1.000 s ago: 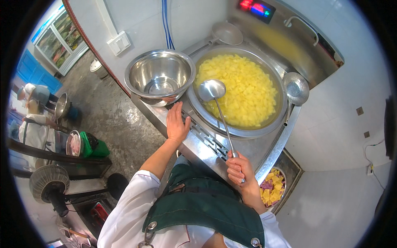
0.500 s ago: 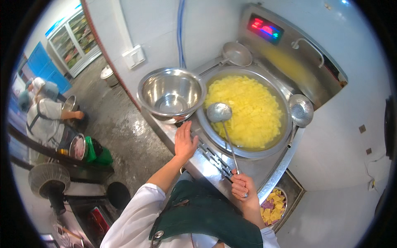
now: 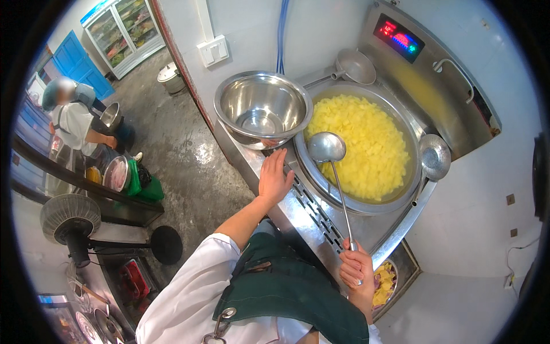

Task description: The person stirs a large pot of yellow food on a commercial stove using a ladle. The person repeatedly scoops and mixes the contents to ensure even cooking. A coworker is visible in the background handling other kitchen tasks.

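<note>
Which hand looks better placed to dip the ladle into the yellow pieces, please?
Likely the right hand: it grips the ladle by its handle, scoop end over the yellow pieces. The left hand lies open beside the steel basin.

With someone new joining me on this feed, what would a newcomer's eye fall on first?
Probably the bright yellow chopped pieces filling the big round pan set in the steel counter. Next, the long-handled ladle in the right hand, its bowl over the pan's near-left side. Then the shiny steel bowl left of the pan, near the left hand.
</note>
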{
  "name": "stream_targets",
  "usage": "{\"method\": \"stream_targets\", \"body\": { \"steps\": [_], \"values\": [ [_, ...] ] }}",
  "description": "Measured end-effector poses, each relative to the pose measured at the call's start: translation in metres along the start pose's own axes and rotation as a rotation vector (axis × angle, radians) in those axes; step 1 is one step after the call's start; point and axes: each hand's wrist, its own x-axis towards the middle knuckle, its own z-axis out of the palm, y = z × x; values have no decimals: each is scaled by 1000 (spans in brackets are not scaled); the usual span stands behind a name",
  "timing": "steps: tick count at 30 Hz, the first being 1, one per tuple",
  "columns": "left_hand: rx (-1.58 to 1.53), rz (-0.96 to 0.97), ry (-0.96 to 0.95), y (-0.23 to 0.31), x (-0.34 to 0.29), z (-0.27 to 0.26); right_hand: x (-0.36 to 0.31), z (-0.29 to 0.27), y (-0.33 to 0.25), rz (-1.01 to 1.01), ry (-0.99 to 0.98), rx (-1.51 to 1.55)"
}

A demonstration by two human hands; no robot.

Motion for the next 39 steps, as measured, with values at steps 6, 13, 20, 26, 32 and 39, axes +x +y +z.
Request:
{"method": "stream_targets", "body": {
  "steps": [6, 13, 20, 26, 32, 39],
  "values": [
    [7, 3, -13, -1, 1, 0, -27, 7, -1, 53, 23, -54],
    [30, 10, -8, 1, 4, -2, -20, 13, 9, -46, 126, -350],
    [37, 19, -25, 1, 4, 0, 21, -5, -12, -25, -40, -54],
    [40, 31, -24, -2, 3, 1, 46, -25, -15, 75, -161, 167],
    [53, 32, -34, 0, 4, 1, 58, -38, -13, 93, -138, 316],
    [49, 17, -46, 2, 5, 0, 62, -42, -9, 89, -157, 319]
  ]
}}
